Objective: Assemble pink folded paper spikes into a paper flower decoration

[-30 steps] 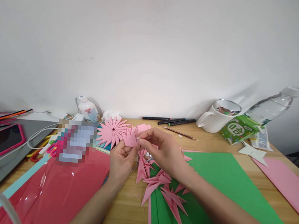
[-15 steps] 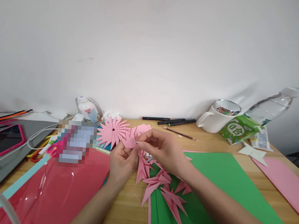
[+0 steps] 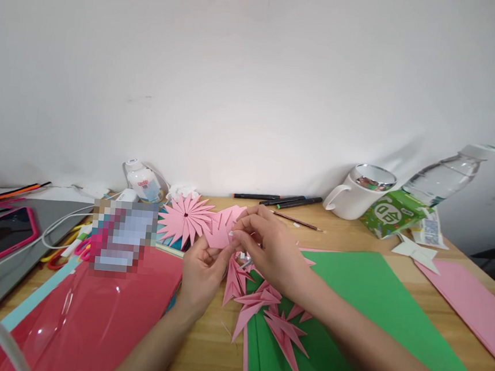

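Note:
My left hand [image 3: 203, 271] is closed, its thumb and fingers pinching the lower edge of a piece of pink paper [image 3: 219, 233] with pointed cuts. My right hand [image 3: 268, 248] pinches at the right side of the same paper. A tiny white bit [image 3: 231, 234] shows between the fingertips; I cannot make out what it is. Just left of the held paper is a round pink paper flower [image 3: 185, 215] with many pointed petals. Several folded, spiky pink paper pieces [image 3: 258, 302] lie below my right hand, partly over green paper [image 3: 357, 316].
Red sheets in a clear sleeve [image 3: 102, 305] lie at left, near a pink-cased phone [image 3: 11, 234]. Markers [image 3: 300, 203] and a pencil [image 3: 299, 220] lie by the wall. A white mug [image 3: 362, 192], a tilted water bottle [image 3: 447, 177] and pink paper [image 3: 466, 303] are at right.
The pink paper between my hands has turned, and more of its cut face shows. Both hands keep pinching it in nearly the same place. The view has shifted slightly.

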Motion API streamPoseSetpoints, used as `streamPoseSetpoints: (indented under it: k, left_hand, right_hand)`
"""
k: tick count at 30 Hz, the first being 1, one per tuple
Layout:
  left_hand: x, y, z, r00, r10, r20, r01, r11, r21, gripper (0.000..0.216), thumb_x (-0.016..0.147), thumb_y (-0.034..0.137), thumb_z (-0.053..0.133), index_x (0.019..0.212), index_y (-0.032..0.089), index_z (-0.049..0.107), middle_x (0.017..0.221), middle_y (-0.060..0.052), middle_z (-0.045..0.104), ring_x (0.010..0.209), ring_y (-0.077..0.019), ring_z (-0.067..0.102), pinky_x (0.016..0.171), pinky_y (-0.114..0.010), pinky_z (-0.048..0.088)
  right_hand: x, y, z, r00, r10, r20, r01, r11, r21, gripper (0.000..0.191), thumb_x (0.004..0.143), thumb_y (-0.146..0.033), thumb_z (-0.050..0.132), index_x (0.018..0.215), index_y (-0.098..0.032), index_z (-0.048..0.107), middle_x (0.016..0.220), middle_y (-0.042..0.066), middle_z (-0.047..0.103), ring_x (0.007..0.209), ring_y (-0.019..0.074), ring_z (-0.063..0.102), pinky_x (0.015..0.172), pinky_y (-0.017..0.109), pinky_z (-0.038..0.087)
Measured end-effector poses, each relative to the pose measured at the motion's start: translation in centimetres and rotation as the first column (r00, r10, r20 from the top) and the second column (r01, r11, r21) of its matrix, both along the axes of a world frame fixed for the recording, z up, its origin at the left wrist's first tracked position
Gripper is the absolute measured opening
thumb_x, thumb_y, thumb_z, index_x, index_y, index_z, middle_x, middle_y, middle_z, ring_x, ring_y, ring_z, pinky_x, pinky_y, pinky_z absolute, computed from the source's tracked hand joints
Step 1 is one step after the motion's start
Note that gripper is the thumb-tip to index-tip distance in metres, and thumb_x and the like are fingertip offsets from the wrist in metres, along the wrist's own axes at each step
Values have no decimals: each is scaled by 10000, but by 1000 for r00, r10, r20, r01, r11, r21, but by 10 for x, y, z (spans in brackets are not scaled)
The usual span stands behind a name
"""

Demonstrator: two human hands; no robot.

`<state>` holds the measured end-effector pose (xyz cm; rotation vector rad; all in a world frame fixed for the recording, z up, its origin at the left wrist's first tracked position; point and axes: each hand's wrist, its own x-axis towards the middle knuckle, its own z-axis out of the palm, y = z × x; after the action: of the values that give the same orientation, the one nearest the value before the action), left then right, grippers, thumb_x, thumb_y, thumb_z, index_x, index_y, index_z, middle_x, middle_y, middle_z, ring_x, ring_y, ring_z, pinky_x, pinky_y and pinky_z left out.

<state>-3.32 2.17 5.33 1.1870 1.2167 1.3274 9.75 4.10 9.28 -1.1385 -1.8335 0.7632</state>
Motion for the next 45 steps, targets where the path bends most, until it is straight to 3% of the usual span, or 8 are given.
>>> streamPoseSetpoints:
  k: [10,18,22,27,34,45]
  left_hand:
    - [0,0,-3,1000,-20,-9,20,999,47,222,696,297,687,759,173,515,417,134,259,341,-19,173,406,-160,348]
    - [0,1,-6,999,-12,-50,16,996,83,212,704,304,677,756,169,521,419,119,345,339,-35,306,451,-184,422]
    - [-1,1,-6,999,4,-49,0,996,87,244,695,316,681,721,171,486,461,86,441,390,-62,433,399,-166,387]
    - [-2,1,-6,999,0,-48,4,996,85,251,720,301,660,680,181,443,396,120,331,323,-35,332,353,-148,340]
    - [-2,1,-7,997,3,-78,5,994,108,210,725,277,651,709,178,467,418,121,321,322,-26,288,355,-146,333]
    - [-2,1,-6,981,98,-169,-61,975,213,146,717,242,643,811,164,563,516,57,504,374,-57,387,369,-158,346]
  right_hand:
    - [-4,-1,-3,1000,-27,11,27,999,37,156,791,-40,510,704,-156,567,856,43,527,770,140,511,660,271,421]
    - [-6,-5,-1,995,-67,69,67,998,7,196,815,-61,489,648,-158,522,850,46,516,759,148,502,683,290,406]
    - [-8,-5,-1,994,-41,98,39,999,20,198,820,-54,478,656,-158,516,864,53,522,777,157,498,701,298,405]
    - [-7,-4,-3,993,-32,110,24,997,77,190,828,-55,452,685,-160,520,848,54,519,759,156,485,678,288,403]
    - [-5,-6,-1,989,-43,143,28,994,107,208,818,-44,435,668,-156,525,835,55,511,727,145,484,652,280,407]
    - [-11,-10,-2,990,-45,136,40,998,41,210,856,-88,430,684,-166,523,857,40,515,688,127,487,624,266,393]
